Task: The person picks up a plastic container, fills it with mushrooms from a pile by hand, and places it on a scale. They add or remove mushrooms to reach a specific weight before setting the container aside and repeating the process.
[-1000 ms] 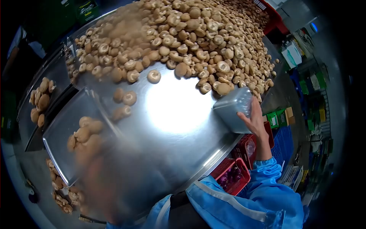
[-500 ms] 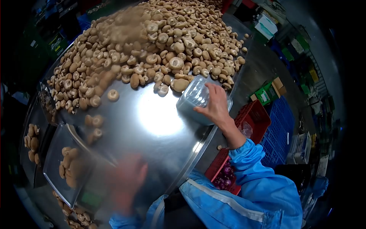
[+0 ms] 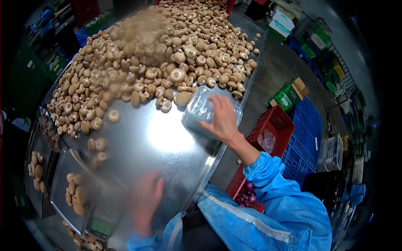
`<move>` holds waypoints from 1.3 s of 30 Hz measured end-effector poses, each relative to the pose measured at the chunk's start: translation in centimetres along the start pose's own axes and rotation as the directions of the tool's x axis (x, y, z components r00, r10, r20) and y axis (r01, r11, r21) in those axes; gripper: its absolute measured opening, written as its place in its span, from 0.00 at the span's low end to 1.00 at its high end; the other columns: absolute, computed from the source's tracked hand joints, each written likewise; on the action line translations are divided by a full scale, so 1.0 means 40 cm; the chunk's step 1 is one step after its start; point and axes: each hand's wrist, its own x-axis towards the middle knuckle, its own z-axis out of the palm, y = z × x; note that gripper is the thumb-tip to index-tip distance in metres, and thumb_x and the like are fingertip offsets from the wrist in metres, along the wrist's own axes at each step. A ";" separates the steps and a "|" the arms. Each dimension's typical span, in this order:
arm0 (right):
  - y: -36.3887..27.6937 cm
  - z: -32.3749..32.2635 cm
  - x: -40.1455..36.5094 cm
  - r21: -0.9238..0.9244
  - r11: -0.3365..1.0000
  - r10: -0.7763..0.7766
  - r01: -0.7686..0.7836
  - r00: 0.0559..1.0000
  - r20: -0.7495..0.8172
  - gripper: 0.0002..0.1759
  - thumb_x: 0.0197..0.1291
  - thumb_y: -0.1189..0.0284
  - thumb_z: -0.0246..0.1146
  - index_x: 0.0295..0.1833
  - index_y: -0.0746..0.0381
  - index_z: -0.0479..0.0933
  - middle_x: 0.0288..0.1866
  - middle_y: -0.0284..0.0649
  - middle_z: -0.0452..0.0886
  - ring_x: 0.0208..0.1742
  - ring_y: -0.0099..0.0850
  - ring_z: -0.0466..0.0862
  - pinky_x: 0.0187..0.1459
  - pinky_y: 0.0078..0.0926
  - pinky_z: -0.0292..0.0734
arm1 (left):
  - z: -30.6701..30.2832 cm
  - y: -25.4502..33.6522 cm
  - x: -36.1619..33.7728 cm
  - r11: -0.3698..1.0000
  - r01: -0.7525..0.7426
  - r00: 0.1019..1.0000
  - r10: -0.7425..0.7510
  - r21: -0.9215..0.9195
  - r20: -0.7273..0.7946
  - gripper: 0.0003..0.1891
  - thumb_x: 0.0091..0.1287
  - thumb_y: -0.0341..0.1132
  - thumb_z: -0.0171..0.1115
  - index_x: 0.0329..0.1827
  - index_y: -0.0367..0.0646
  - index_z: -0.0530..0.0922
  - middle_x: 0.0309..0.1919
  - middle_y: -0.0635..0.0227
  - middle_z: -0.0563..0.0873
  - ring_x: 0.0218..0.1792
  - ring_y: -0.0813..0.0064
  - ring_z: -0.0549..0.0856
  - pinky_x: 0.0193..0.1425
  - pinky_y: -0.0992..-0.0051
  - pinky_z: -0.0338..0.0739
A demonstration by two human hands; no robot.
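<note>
Right hand [image 3: 222,121] clamps a clear rectangular plastic punnet [image 3: 196,112] beside the brown mushroom heap [image 3: 159,54] — left hand [image 3: 146,196] blurred, grip untellable.

Steel table [image 3: 188,167] across the middle, round-edged, with a white glare of overhead light at its centre. Grey floor [image 3: 278,73] to the right. Just beside the table's near right edge, a red crate [image 3: 274,123], then a blue crate [image 3: 307,142] (lattice-sided). Farther off, green boxes [image 3: 289,96] on the floor and shelves [image 3: 335,58] with green and yellow cartons. Dark green bins [image 3: 50,62] far left, in shadow.
</note>
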 end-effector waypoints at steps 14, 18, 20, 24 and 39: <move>-0.268 0.118 -0.086 0.296 -0.029 -0.631 -0.955 0.247 0.735 0.45 0.66 0.42 0.55 0.75 0.66 0.60 0.67 0.55 0.73 0.68 0.44 0.75 0.69 0.41 0.69 | -0.054 -0.076 0.042 0.691 0.390 0.914 -0.372 -0.609 0.162 0.13 0.72 0.30 0.57 0.56 0.36 0.76 0.50 0.50 0.85 0.32 0.64 0.89 0.30 0.75 0.81; -0.249 0.222 -0.051 0.214 -0.187 -0.410 -0.959 0.273 0.870 0.45 0.72 0.38 0.38 0.78 0.65 0.53 0.63 0.59 0.75 0.63 0.47 0.79 0.63 0.42 0.77 | -0.024 -0.174 -0.016 0.215 0.523 0.610 -0.770 -0.825 0.186 0.14 0.77 0.35 0.48 0.58 0.34 0.70 0.50 0.46 0.84 0.26 0.63 0.87 0.20 0.77 0.76; -0.285 0.272 -0.034 0.303 0.116 -0.213 -0.946 0.274 0.938 0.37 0.75 0.49 0.45 0.77 0.64 0.52 0.57 0.57 0.78 0.49 0.41 0.85 0.50 0.34 0.83 | -0.002 -0.199 -0.041 0.141 0.505 0.560 -0.805 -0.852 0.199 0.15 0.77 0.33 0.47 0.61 0.32 0.66 0.50 0.46 0.83 0.25 0.63 0.86 0.19 0.76 0.76; -0.379 0.387 0.003 0.423 0.399 -0.149 -0.813 0.398 0.905 0.28 0.71 0.73 0.47 0.74 0.68 0.55 0.37 0.50 0.83 0.22 0.30 0.81 0.23 0.25 0.79 | 0.030 -0.261 -0.061 -0.106 0.291 0.459 -0.856 -0.951 0.236 0.14 0.74 0.28 0.47 0.60 0.33 0.66 0.52 0.44 0.82 0.24 0.66 0.83 0.18 0.78 0.72; -0.577 0.848 0.477 0.667 0.191 -0.071 -0.720 0.668 0.741 0.13 0.66 0.81 0.42 0.50 0.78 0.66 0.26 0.50 0.80 0.14 0.33 0.75 0.17 0.33 0.72 | -0.150 -0.729 0.512 0.167 -0.031 0.331 -0.929 -0.985 -0.168 0.14 0.73 0.29 0.40 0.51 0.38 0.76 0.30 0.67 0.80 0.20 0.79 0.75 0.14 0.80 0.63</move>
